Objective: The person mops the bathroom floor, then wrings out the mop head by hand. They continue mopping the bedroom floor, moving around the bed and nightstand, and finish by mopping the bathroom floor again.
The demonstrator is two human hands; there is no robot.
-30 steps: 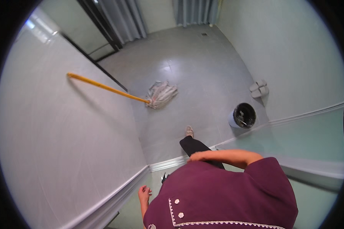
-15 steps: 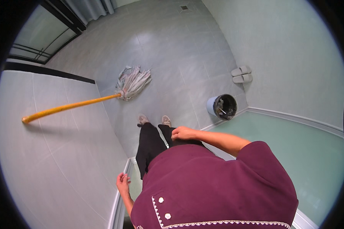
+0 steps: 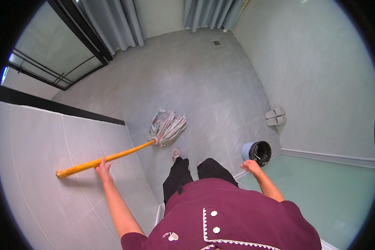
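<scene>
One string mop with a long orange wooden handle [image 3: 108,158] lies with its long axis running from the lower left of the frame up to the centre, handle end low left against the pale tiled wall [image 3: 41,166], grey string head [image 3: 167,127] resting on the grey tiled floor [image 3: 196,75] at centre. The left hand [image 3: 103,168] has its grip curled round the handle near its free end; the right hand [image 3: 251,166] hangs loosely part open, holding nothing, just below one round grey bucket [image 3: 256,151]. Two grey slippers [image 3: 275,116] lie side by side at right, and two feet [image 3: 176,154] stand just below the mop head.
</scene>
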